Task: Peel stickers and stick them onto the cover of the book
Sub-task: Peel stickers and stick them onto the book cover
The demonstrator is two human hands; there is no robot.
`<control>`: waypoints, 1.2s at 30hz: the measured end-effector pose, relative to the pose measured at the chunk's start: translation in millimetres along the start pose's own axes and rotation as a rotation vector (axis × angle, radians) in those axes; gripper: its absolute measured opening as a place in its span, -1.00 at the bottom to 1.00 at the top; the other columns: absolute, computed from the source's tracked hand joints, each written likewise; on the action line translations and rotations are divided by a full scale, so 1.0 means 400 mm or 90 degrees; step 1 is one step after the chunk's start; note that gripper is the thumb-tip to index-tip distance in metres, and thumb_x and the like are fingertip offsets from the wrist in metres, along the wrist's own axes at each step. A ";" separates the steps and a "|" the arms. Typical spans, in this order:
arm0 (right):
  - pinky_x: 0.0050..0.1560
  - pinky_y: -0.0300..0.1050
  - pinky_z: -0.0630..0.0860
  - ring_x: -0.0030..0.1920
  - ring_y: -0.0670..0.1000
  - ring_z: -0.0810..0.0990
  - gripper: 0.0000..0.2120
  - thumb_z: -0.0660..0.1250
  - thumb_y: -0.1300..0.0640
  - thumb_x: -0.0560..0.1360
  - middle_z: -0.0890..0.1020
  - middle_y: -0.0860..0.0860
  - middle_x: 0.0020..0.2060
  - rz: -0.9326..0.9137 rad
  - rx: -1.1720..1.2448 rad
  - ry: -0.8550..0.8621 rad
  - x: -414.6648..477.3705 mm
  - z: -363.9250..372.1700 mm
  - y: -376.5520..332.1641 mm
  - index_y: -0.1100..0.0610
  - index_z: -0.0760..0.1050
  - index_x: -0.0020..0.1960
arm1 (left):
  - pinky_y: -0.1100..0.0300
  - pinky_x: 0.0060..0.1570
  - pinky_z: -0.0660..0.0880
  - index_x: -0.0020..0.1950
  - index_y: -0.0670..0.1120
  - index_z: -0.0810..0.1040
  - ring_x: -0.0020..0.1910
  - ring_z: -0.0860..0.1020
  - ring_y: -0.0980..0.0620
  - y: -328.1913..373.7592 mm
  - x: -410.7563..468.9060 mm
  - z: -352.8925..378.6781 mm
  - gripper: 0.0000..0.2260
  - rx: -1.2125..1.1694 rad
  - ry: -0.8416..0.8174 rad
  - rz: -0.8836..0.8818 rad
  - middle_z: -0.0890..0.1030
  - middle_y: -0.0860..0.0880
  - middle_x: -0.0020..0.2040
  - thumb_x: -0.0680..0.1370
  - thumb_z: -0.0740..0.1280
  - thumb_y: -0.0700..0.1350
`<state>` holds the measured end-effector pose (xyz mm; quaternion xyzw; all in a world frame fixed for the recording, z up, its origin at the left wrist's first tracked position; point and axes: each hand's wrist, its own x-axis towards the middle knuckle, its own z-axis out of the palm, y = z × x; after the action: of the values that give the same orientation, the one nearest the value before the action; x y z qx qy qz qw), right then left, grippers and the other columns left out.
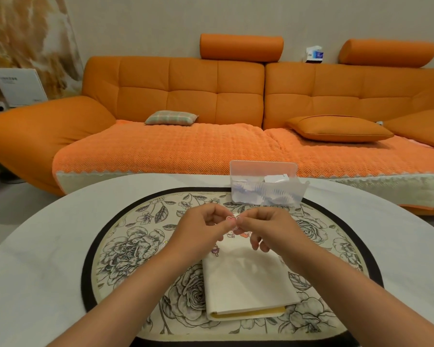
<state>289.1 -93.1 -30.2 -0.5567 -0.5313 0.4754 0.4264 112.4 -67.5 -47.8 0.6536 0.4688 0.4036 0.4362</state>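
Small sticker [231,218] is pinched btwn left hand [206,226] & right hand [266,229]; book [248,279] is laid just below, twd the person, long axis pointed away, neither hand nearer.

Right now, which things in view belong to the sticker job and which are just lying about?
Job: left hand, right hand, both pinching a small sticker; cream book; stickers on its cover.
Lying about: clear plastic box, floral mat, plaid cushion, orange sofa.
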 end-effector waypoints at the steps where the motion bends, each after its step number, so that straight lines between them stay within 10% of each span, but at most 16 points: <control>1: -0.45 -0.22 0.33 -0.45 -0.03 0.48 -0.90 0.44 0.18 0.50 0.73 0.08 -0.24 -0.004 -0.006 0.000 -0.002 -0.001 0.000 0.22 0.68 -0.09 | 0.25 -0.34 0.50 -0.08 0.00 0.68 -0.32 0.57 0.12 -0.003 0.000 0.000 -0.98 0.001 0.002 0.004 0.68 0.04 -0.25 0.51 0.49 -0.09; 19: -0.35 -0.35 0.26 -0.26 -0.32 0.52 -0.94 0.44 -0.05 0.42 0.63 -0.30 -0.34 -0.271 -0.449 0.205 -0.015 0.009 0.030 -0.14 0.66 -0.22 | 0.02 -0.30 0.58 -0.16 0.04 0.68 -0.35 0.52 0.06 0.000 -0.012 0.032 -0.95 0.038 0.066 0.030 0.65 0.11 -0.31 0.49 0.47 -0.11; 36: -0.41 -0.44 0.16 -0.43 -0.23 0.42 -0.93 0.51 0.03 0.40 0.50 -0.33 -0.48 -0.380 -0.494 0.289 -0.017 0.029 0.043 -0.06 0.66 -0.26 | 0.02 -0.29 0.61 -0.23 0.03 0.67 -0.39 0.56 0.10 -0.002 -0.019 0.034 -0.89 0.082 0.112 0.033 0.62 0.10 -0.37 0.51 0.43 -0.06</control>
<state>281.0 -101.3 -48.8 -0.5868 -0.6974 -0.0303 0.4103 123.4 -77.2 -53.3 0.6543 0.5133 0.4397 0.3394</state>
